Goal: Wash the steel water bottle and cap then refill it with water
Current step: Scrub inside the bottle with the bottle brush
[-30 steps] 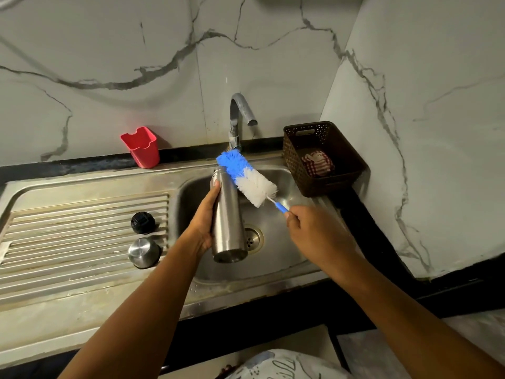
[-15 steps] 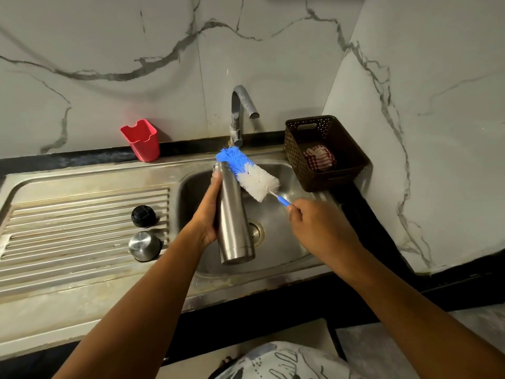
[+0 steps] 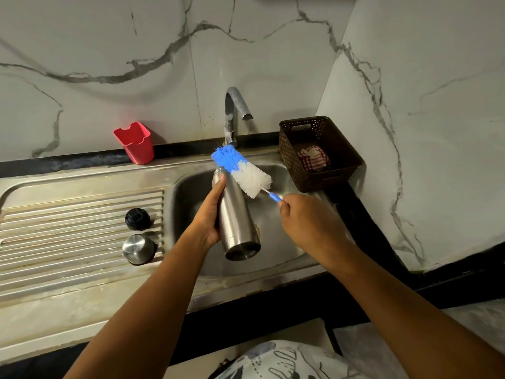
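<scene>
The left hand was wrapped round the steel water bottle, holding it tilted over the sink basin with its base toward the person and its open mouth pointing away, toward the tap. The right hand was closed on the blue handle of the bottle brush, whose white bristles lay against the bottle's shoulder while the blue tip reached just past the mouth.

The brush was outside the bottle, not in it. The likely trouble, as I judged it, lay in threading those wide bristles into the narrow neck: a skewed push could flick the brush off the rim or lever the bottle out of a one-handed grip on smooth steel, dropping it into the basin. No water showed at the spout, so dry scrubbing could do little.

The black cap and the steel lid sat on the ribbed drainboard, close to its edge beside the basin; a swing of the left forearm could knock either one in. The brown basket stood at the basin's far right corner, near the brush handle's path, and the red cup stood well clear at the back.
</scene>
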Demonstrator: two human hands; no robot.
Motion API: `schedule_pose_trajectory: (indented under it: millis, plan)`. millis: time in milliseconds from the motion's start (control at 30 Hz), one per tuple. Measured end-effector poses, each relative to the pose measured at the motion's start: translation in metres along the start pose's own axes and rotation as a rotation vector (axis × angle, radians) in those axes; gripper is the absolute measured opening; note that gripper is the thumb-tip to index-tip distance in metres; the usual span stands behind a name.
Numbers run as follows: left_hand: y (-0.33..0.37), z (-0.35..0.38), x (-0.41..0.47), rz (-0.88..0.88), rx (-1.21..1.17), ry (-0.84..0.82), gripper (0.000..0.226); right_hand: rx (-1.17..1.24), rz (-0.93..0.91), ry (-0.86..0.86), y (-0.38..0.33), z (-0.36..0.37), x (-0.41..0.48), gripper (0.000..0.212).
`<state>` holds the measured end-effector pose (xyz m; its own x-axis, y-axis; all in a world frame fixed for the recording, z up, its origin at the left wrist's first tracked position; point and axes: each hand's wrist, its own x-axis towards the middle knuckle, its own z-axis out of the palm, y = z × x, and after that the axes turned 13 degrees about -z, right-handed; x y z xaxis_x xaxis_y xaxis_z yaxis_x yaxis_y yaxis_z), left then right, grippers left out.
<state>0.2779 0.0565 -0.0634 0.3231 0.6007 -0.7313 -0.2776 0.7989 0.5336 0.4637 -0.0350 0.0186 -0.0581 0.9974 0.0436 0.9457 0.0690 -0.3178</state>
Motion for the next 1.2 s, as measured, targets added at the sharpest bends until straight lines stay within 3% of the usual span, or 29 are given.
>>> schedule_pose_trajectory:
  millis: [533,767,933,1100,1200]
  plan:
    - [0.000,-0.011,-0.001,-0.022,-0.046,-0.069,0.077,0.021,-0.006,-0.022,0.008,-0.012,-0.033,0.030]
    - [0.000,0.017,-0.003,0.025,-0.209,-0.005,0.060,-0.006,-0.007,0.023,-0.004,0.000,-0.005,0.029]
    - [0.037,-0.001,-0.001,0.047,-0.394,-0.025,0.061,0.038,-0.093,-0.030,-0.011,-0.014,-0.060,0.028]
    - [0.029,0.021,-0.009,0.078,-0.277,-0.103,0.059,-0.058,-0.027,0.010,-0.008,-0.005,-0.022,0.030]
    - [0.018,0.029,-0.004,0.059,-0.269,-0.056,0.062,-0.045,0.010,0.016,-0.006,-0.002,-0.002,0.033]
